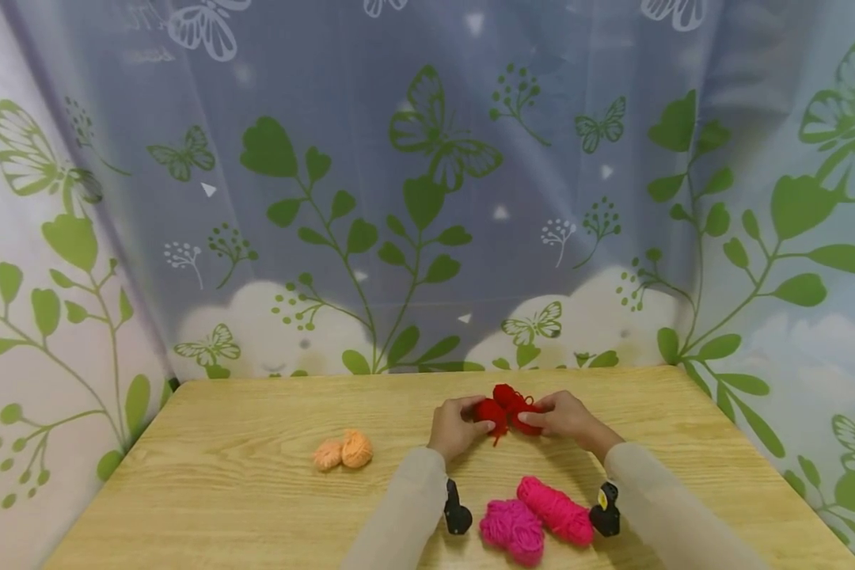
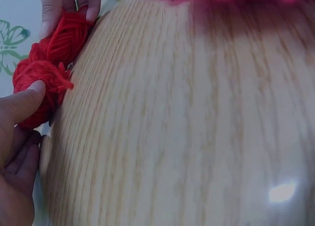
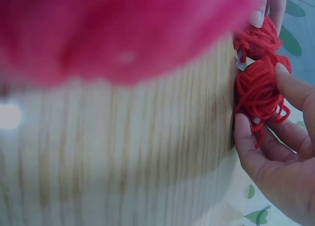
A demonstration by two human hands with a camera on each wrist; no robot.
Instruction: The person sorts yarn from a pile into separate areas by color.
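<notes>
Three small balls of red yarn sit together near the far side of the table. My left hand (image 1: 457, 430) holds the left red ball (image 1: 489, 413), its thumb pressed on the yarn in the left wrist view. The right red ball (image 3: 258, 90) is pinched between the thumb and fingers of my right hand (image 1: 568, 416), and loose strands hang from it. Between and behind these two, a third red ball (image 1: 503, 394) shows its top. Nearer me lie a magenta skein (image 1: 513, 532) and a longer hot-pink skein (image 1: 556, 511), side by side between my forearms.
Two peach yarn balls (image 1: 342, 452) lie touching each other on the left half of the wooden table (image 1: 242, 491). A patterned curtain (image 1: 370, 206) with leaves and butterflies hangs right behind the table's far edge. Black wrist cameras (image 1: 458, 511) are strapped at both sleeves.
</notes>
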